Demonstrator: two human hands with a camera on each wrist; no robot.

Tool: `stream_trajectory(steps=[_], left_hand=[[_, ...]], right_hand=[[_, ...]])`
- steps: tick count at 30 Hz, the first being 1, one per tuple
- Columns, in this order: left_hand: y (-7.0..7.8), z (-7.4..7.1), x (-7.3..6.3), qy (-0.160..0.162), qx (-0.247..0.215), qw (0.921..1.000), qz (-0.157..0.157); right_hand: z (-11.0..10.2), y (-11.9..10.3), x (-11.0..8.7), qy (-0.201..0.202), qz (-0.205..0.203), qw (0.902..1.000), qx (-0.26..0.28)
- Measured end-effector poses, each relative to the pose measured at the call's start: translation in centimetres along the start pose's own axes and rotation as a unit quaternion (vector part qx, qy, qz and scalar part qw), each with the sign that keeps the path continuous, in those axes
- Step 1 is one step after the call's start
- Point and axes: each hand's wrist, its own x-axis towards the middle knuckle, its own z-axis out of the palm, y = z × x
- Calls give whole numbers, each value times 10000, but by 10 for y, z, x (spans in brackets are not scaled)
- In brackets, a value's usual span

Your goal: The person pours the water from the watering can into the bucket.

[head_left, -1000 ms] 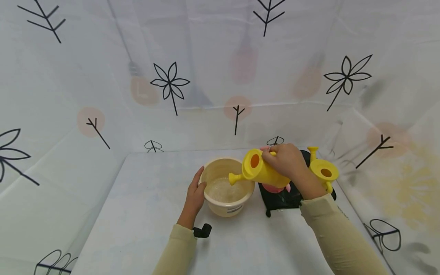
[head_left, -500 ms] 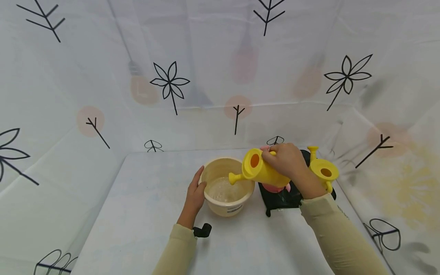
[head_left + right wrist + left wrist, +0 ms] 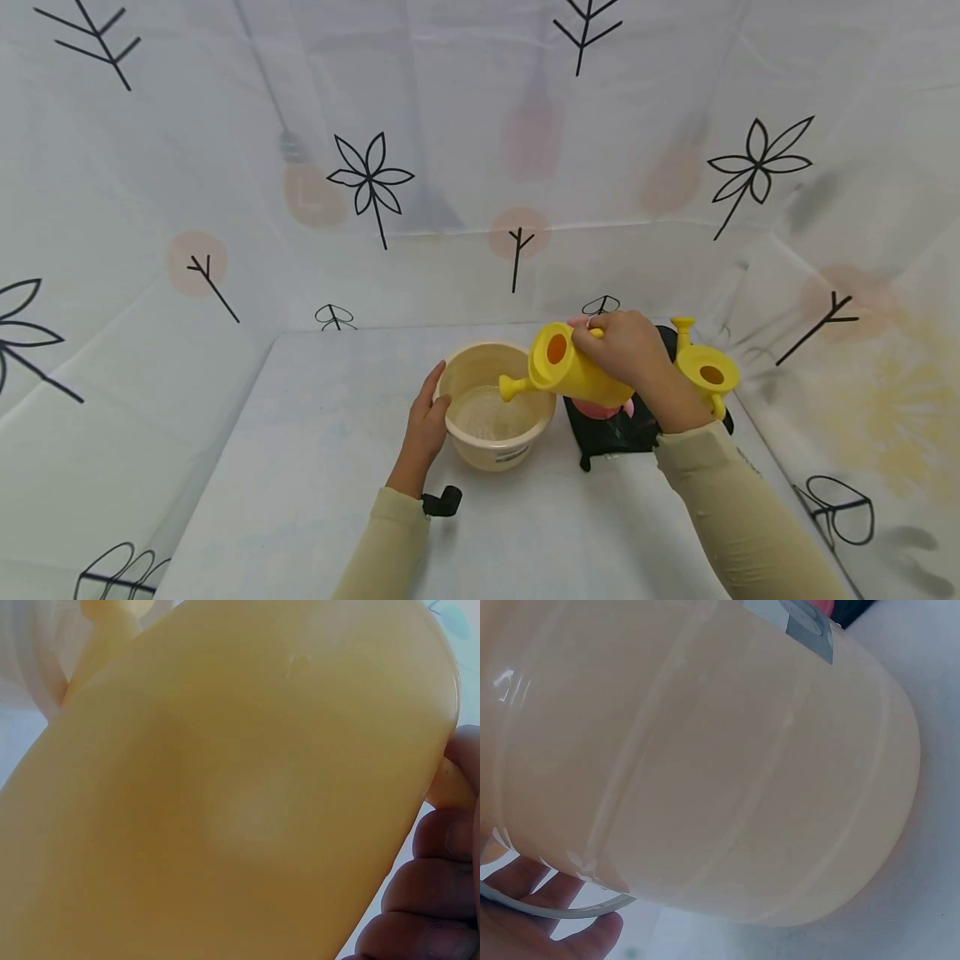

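Note:
A cream plastic basin [image 3: 495, 454] with a label on its side stands on the white table, with rippled water [image 3: 491, 417] inside. My left hand [image 3: 429, 425] holds it at the left rim; in the left wrist view the fingers [image 3: 559, 896] curl round a loop-shaped handle [image 3: 562, 909]. A yellow watering can [image 3: 570, 375] is tilted to the left, its spout [image 3: 513, 388] over the basin's opening. My right hand [image 3: 624, 350] grips its handle from above. In the right wrist view the can's body [image 3: 225, 795] fills most of the picture, with curled fingers [image 3: 427, 889] beside it.
To the right, a second yellow watering can [image 3: 705, 371] stands upright. A black mat or bag [image 3: 618, 437] lies near it, bearing a pink object [image 3: 596, 411] mostly hidden behind the tilted can. White patterned cloth [image 3: 450, 275] hangs round the table [image 3: 322, 450].
Both hands, the basin and the tilted watering can hold the same places. The speckled ripples on the water in the basin shift slightly.

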Motion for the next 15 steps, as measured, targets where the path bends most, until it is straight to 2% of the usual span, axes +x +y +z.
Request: stream_trajectory(steps=[15], left_hand=[[1, 0, -1, 32, -39, 10000, 8]], right_hand=[[0, 0, 1, -22, 16, 10000, 9]])
